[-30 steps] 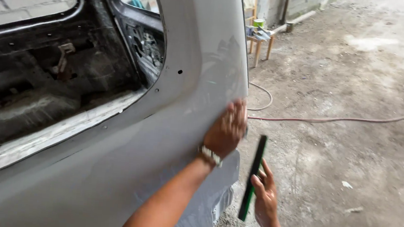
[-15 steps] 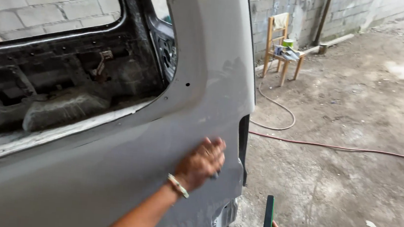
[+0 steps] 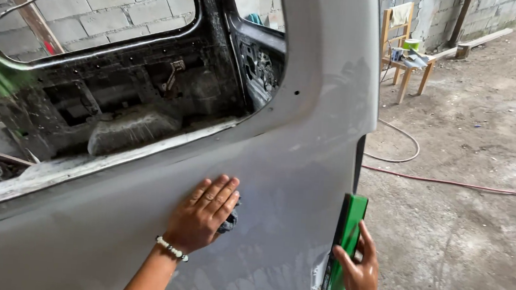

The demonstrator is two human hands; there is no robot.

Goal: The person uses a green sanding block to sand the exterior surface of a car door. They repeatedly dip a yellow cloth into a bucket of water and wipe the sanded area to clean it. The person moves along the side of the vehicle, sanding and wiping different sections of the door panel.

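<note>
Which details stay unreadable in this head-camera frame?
- Dark pad under the left hand: mostly covered by the palm, its kind unclear.
- Green block in the right hand: lower end hidden by fingers.
- Items on the wooden stool: too small.
- Grey body panel: cut off by the frame edges.

the left hand (image 3: 203,213) covers most of a dark pad (image 3: 229,220) (only an edge shows); the right hand (image 3: 358,277) hides the green block's (image 3: 344,244) lower part.
</note>
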